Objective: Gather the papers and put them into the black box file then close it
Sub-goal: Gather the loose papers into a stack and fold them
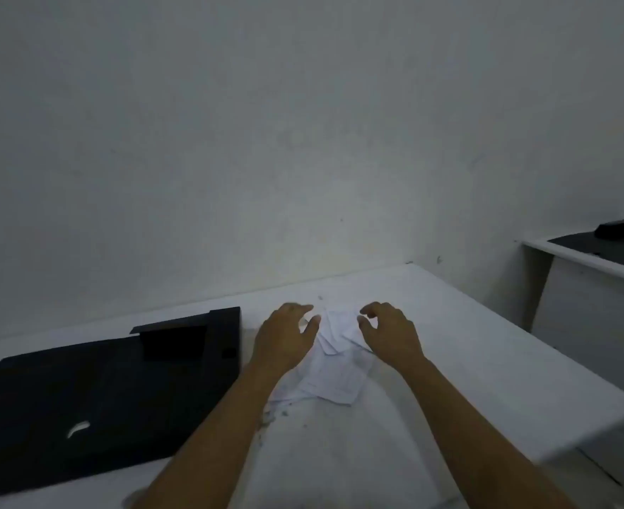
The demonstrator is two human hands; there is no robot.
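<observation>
Several white papers (334, 376) lie scattered in a loose pile on the white table (486, 361), near its middle. My left hand (284, 334) hovers over the pile's left edge, fingers spread and curled, holding nothing. Over the pile's right edge hangs my right hand (389, 332), also with fingers apart and empty. The black box file (93, 394) lies open and flat on the table to the left of the papers, with a raised black flap (174, 337) near its far end.
A grey wall runs along the table's far edge. At the right, across a gap, stands a second white desk (589, 288) with a dark mat and a black object on top.
</observation>
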